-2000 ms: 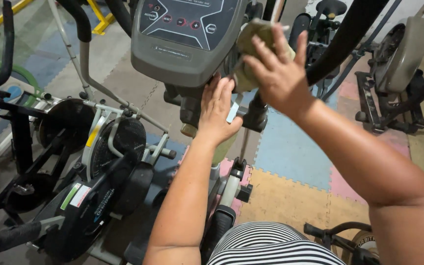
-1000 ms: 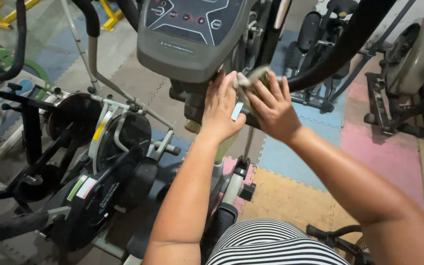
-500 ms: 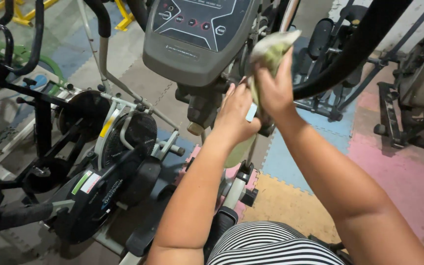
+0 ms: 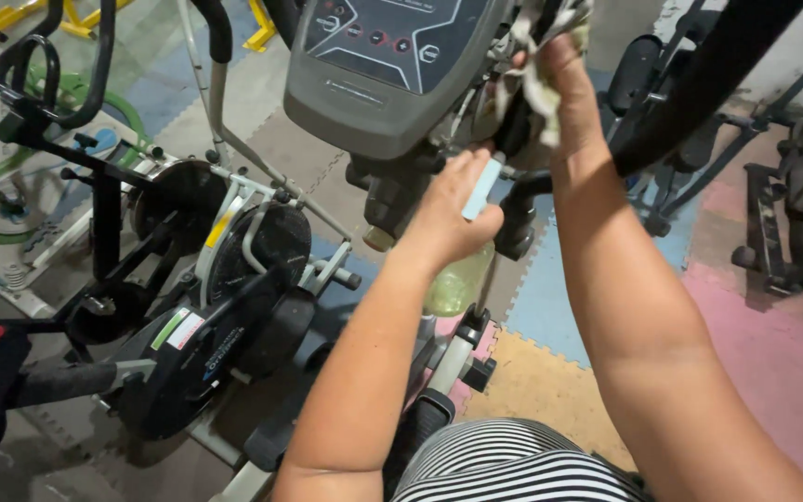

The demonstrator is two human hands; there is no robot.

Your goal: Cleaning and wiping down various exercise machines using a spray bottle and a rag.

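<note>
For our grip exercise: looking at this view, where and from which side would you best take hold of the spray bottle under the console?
Probably round the neck just under the pale blue trigger, coming from the near side, as the left hand does. The spray bottle hangs upright with its yellowish body clear below, while the console blocks access from above.

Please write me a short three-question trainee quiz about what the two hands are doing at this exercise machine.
1. True or false: the right hand holds a cloth up beside the grey console.
2. What does the left hand hold?
A. a screwdriver
B. a spray bottle of yellowish liquid
C. a phone
3. Fill in: the floor is covered with interlocking coloured foam ____.

Key:
1. True.
2. B; its pale blue trigger shows under the fingers.
3. Mats.
</note>
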